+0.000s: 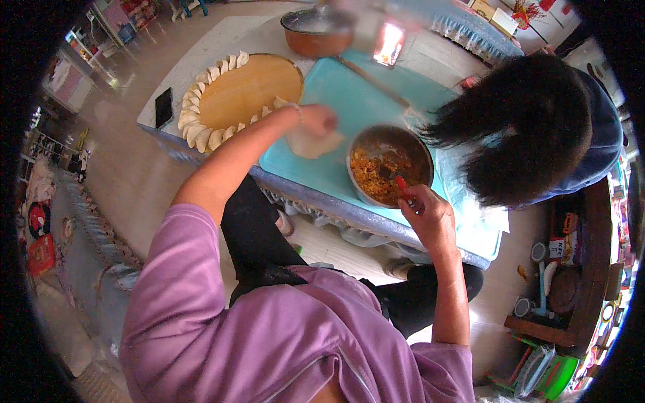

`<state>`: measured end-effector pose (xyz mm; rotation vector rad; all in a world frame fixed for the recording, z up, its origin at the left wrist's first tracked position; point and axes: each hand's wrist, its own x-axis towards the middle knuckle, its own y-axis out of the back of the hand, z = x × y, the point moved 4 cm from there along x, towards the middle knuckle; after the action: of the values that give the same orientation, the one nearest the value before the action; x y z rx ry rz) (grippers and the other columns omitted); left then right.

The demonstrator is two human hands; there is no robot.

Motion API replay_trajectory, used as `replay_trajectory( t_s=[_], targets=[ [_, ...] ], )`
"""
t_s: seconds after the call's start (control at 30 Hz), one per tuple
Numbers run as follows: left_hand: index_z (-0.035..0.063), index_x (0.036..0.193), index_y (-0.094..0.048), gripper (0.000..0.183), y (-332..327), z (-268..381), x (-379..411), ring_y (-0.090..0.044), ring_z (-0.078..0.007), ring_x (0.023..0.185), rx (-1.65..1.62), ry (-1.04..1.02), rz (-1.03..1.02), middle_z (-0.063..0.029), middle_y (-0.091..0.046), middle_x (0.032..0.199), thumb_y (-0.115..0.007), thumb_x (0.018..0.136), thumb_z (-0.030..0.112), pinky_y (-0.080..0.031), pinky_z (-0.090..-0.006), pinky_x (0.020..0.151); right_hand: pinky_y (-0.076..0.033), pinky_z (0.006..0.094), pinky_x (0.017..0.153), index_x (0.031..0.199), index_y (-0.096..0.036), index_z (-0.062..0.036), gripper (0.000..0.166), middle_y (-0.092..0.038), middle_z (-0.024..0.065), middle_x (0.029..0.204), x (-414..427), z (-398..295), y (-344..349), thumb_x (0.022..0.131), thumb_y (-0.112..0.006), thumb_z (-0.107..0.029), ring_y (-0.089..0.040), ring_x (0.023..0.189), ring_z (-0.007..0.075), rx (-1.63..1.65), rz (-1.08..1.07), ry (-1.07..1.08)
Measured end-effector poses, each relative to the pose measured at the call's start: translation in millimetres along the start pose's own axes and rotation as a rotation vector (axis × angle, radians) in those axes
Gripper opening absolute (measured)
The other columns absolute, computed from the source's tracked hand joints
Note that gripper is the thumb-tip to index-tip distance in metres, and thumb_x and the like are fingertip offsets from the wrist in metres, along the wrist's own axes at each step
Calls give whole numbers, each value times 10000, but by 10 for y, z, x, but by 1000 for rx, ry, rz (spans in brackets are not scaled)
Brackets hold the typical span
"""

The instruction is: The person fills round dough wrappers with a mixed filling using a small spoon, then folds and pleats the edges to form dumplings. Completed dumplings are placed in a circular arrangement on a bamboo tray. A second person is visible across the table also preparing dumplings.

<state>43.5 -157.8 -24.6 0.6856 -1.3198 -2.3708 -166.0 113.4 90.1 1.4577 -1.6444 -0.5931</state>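
My right hand [431, 214] grips a red-handled utensil [401, 182], probably a spoon, whose lower end is in the filling. The crumbly orange-brown filling [375, 176] lies in a deep metal bowl [426, 156]. To the left, my left hand [320, 120] is blurred, fingers curled, just above pale flat dough [313, 146] on the turquoise mat [327, 83]. Whether its fingers hold any dough is unclear. Beyond my left forearm is a round wooden board [247, 90]. Folded dumplings [190, 108] line its left and near edge; my arm covers some of them.
Another person [534, 121] leans over the table's right end. A rolling pin [373, 80] lies across the mat. A lidded pot [320, 38] and a lit screen [389, 44] stand at the back. A dark phone [164, 108] rests near the table's left corner.
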Motion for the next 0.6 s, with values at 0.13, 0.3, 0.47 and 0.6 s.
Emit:
replay_trajectory(
  t_s=[0.13,0.3,0.47,0.6],
  targets=[
    [30,867,-577,346,-35,-20,-120,-570,-308,819,-57,14,44,-128,-576,832,-728,648,253,-469,-411,729,-472,283,540,934,-606,-41,219,-636,90,723,2,32,-45,749,-709,-98,-576,568,158,-6,2,5],
    [24,879,-556,404,-80,516,-520,-544,-325,906,206,-23,265,-133,-535,924,-764,640,275,-455,-418,764,-464,286,533,926,-598,-46,219,-622,91,682,-12,63,-21,747,-712,-98,-570,556,166,-1,2,-28],
    [21,838,-554,252,-242,474,-604,-545,-342,881,186,50,384,-137,-546,901,-699,704,177,-453,-431,757,-460,290,530,919,-591,-43,214,-614,92,671,-8,51,-31,752,-710,-104,-569,556,176,10,29,15],
    [14,831,-567,154,-270,382,-672,-562,-333,802,73,-11,491,-129,-575,863,-640,748,121,-467,-409,724,-470,294,540,938,-584,-44,238,-623,101,685,4,23,-31,750,-713,-114,-580,564,183,20,33,16]
  ],
)
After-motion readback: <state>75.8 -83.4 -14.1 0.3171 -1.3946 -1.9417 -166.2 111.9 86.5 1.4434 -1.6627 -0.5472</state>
